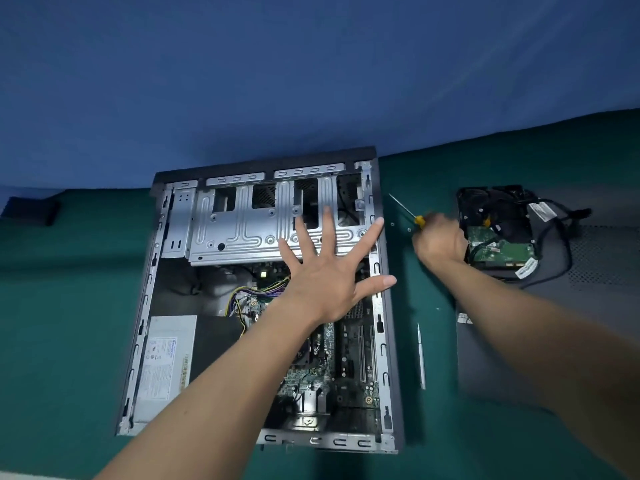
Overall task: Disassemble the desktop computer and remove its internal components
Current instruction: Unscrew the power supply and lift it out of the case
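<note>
The opened desktop case lies flat on the green mat. With a hard drive already out on the side panel, its silver drive cage looks like the piece in hand, and freeing it likely calls for bringing the driver to the cage's screws. The left hand spreads wide, fingers straight, over the cage's right end, while the blurred right hand curls round a yellow-handled screwdriver just beside the case.
</note>
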The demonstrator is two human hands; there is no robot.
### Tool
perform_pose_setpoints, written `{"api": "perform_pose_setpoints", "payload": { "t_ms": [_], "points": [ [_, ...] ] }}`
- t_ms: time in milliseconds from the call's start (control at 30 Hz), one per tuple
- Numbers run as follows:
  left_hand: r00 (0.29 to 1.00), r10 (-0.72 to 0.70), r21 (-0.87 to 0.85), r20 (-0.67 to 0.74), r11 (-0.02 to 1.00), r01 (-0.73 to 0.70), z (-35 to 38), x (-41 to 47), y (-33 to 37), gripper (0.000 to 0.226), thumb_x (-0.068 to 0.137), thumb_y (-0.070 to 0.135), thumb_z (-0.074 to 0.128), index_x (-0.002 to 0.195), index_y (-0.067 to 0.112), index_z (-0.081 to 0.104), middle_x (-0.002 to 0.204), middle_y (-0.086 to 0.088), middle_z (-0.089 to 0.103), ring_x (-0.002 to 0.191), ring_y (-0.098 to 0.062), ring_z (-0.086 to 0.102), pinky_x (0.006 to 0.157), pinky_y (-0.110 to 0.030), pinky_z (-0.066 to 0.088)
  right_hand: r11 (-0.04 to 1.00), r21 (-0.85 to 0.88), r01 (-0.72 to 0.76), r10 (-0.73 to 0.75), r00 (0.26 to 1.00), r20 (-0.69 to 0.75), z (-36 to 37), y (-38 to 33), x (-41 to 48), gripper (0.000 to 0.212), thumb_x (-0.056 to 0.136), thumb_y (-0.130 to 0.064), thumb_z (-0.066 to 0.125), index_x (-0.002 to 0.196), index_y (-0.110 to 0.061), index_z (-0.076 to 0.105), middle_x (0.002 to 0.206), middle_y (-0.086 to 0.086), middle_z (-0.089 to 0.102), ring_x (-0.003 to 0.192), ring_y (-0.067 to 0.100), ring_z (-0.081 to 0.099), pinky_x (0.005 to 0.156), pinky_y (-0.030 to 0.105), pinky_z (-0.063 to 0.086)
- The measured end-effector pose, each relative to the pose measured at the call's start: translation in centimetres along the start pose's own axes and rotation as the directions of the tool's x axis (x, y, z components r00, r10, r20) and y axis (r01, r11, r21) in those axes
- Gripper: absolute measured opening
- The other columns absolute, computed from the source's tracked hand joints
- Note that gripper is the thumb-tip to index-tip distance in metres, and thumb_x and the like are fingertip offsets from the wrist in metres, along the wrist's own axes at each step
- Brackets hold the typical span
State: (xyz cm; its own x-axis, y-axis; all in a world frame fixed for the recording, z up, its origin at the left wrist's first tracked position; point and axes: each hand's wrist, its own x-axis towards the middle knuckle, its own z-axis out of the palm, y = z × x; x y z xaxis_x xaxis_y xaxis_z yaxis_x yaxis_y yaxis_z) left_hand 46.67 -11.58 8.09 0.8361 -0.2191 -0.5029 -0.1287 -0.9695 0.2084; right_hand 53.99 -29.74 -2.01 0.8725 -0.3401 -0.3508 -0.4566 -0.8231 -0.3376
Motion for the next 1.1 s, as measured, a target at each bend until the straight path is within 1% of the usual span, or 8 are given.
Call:
{"api": "perform_pose_setpoints", "payload": {
  "t_ms": [267, 367, 600, 733, 800, 900, 1033, 1100],
  "points": [
    [1.0, -0.004, -0.022, 0.016, 1.0, 0.004, -0.3, -0.2, 0.1, 0.076, 0.074, 0.087, 0.019, 0.13, 0.067, -0.028, 0.15, -0.007, -0.042, 0.13, -0.048, -0.041, 0.102, -0.071, -0.018, 0.983, 0.16, -0.092, 0.096, 0.995, -0.02, -2.0, 0.4, -0.6, 0.021, 0.084, -0.016, 0.052, 0.096, -0.005, 0.065, 0.1, 0.023, 0.064, 0.092, 0.043, 0.062, 0.079, 0.04, 0.05],
    [1.0, 0.001, -0.053, 0.001, 0.999, -0.001, -0.5, -0.5, 0.0, 0.077, 0.075, 0.086, 0.023, 0.136, 0.066, -0.019, 0.156, -0.005, -0.032, 0.136, -0.047, -0.034, 0.105, -0.068, -0.016, 0.953, 0.29, -0.088, 0.108, 0.993, -0.052, -3.7, 0.6, -2.1, 0.013, 0.085, -0.017, 0.052, 0.085, -0.008, 0.061, 0.098, 0.025, 0.063, 0.084, 0.04, 0.058, 0.073, 0.034, 0.045],
    [0.971, 0.122, 0.012, -0.206, 0.992, -0.123, 1.3, -4.4, -2.9, 0.071, 0.1, 0.049, 0.04, 0.156, 0.023, 0.005, 0.162, -0.004, -0.007, 0.148, -0.028, -0.013, 0.112, -0.038, -0.013, 0.859, 0.509, 0.054, -0.022, 0.997, -0.069, -6.4, -0.5, -10.5, 0.03, 0.088, -0.036, 0.061, 0.106, -0.013, 0.053, 0.096, 0.005, 0.061, 0.091, 0.028, 0.055, 0.073, 0.032, 0.038],
    [0.954, 0.178, -0.002, -0.24, 0.983, -0.184, 3.6, -8.5, -4.9, 0.056, 0.101, 0.04, 0.044, 0.15, 0.016, 0.033, 0.162, -0.007, 0.013, 0.149, -0.022, 0.01, 0.116, -0.032, -0.002, 0.824, 0.549, 0.14, -0.11, 0.99, -0.088, -6.6, -2.7, -17.7, 0.017, 0.094, -0.036, 0.056, 0.098, -0.019, 0.052, 0.092, -0.002, 0.06, 0.086, 0.02, 0.055, 0.072, 0.032, 0.039],
    [0.943, 0.168, -0.044, -0.286, 0.981, -0.188, 4.5, -11.0, -6.5, 0.046, 0.099, 0.035, 0.048, 0.141, 0.016, 0.049, 0.154, -0.007, 0.037, 0.142, -0.025, 0.032, 0.118, -0.034, 0.017, 0.816, 0.551, 0.172, -0.126, 0.985, -0.12, -6.1, -4.1, -21.7, 0.013, 0.094, -0.035, 0.056, 0.095, -0.022, 0.053, 0.085, -0.009, 0.057, 0.082, 0.015, 0.053, 0.069, 0.03, 0.036],
    [0.888, 0.156, -0.071, -0.432, 0.976, -0.206, 5.9, -14.9, -9.3, 0.029, 0.094, 0.024, 0.055, 0.12, 0.015, 0.066, 0.125, -0.002, 0.064, 0.116, -0.024, 0.056, 0.101, -0.035, 0.041, 0.824, 0.527, 0.209, -0.169, 0.978, -0.125, -4.2, -6.1, -27.6, 0.013, 0.097, -0.034, 0.052, 0.093, -0.023, 0.057, 0.078, -0.01, 0.058, 0.068, 0.007, 0.053, 0.057, 0.026, 0.035],
    [0.827, 0.143, -0.118, -0.544, 0.962, -0.244, 7.6, -19.5, -12.9, 0.016, 0.09, 0.007, 0.056, 0.096, 0.009, 0.072, 0.093, -0.004, 0.071, 0.086, -0.021, 0.06, 0.086, -0.038, 0.049, 0.827, 0.532, 0.182, -0.166, 0.983, -0.078, -0.3, -8.2, -34.4, 0.023, 0.098, -0.035, 0.049, 0.092, -0.018, 0.062, 0.075, -0.002, 0.063, 0.067, 0.017, 0.056, 0.059, 0.029, 0.038],
    [0.802, 0.127, -0.122, -0.584, 0.963, -0.242, 8.2, -20.8, -14.2, 0.018, 0.088, 0.002, 0.058, 0.098, 0.006, 0.073, 0.096, -0.005, 0.071, 0.09, -0.02, 0.06, 0.093, -0.037, 0.048, 0.818, 0.554, 0.155, -0.152, 0.987, -0.052, 1.3, -8.9, -36.8, 0.026, 0.098, -0.035, 0.048, 0.09, -0.016, 0.062, 0.08, 0.001, 0.066, 0.074, 0.022, 0.059, 0.064, 0.033, 0.044]
  ]
}}
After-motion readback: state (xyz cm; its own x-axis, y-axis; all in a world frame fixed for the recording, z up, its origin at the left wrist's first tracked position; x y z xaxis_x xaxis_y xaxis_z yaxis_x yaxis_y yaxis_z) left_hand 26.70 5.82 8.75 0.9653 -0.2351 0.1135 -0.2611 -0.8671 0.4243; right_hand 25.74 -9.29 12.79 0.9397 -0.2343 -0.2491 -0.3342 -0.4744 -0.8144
